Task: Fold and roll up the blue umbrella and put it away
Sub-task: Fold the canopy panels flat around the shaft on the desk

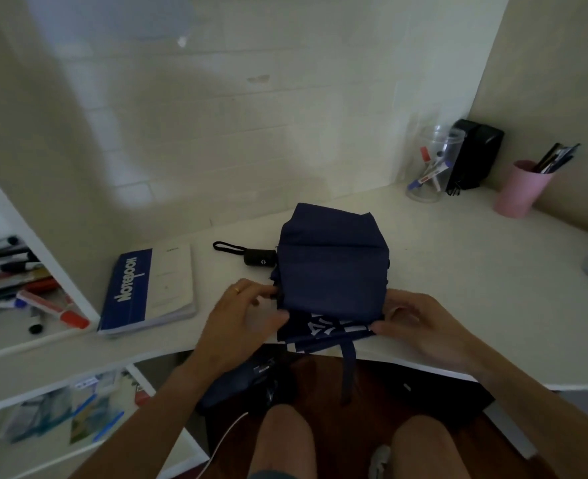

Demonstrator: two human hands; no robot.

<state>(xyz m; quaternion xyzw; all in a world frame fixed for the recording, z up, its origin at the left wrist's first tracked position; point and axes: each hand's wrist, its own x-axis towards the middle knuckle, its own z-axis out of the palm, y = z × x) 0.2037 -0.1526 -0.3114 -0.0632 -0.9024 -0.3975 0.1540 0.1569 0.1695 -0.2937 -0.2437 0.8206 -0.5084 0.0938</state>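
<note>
The blue umbrella (332, 264) lies collapsed on the white desk (458, 257), its dark fabric folded into a flat block. Its black handle (259, 256) with a wrist loop sticks out to the left. A fabric edge with white lettering and a closing strap (348, 368) hang over the desk's front edge. My left hand (244, 312) pinches the fabric at the block's near left corner. My right hand (420, 323) pinches the near right corner, thumb on the printed edge.
A blue and white notebook (147, 288) lies left of the umbrella. Shelves with markers (26, 292) stand at the far left. A clear jar (431, 164), a black box (475, 153) and a pink cup of pens (520, 188) stand at the back right. A dark blue sleeve (237, 378) rests on my lap.
</note>
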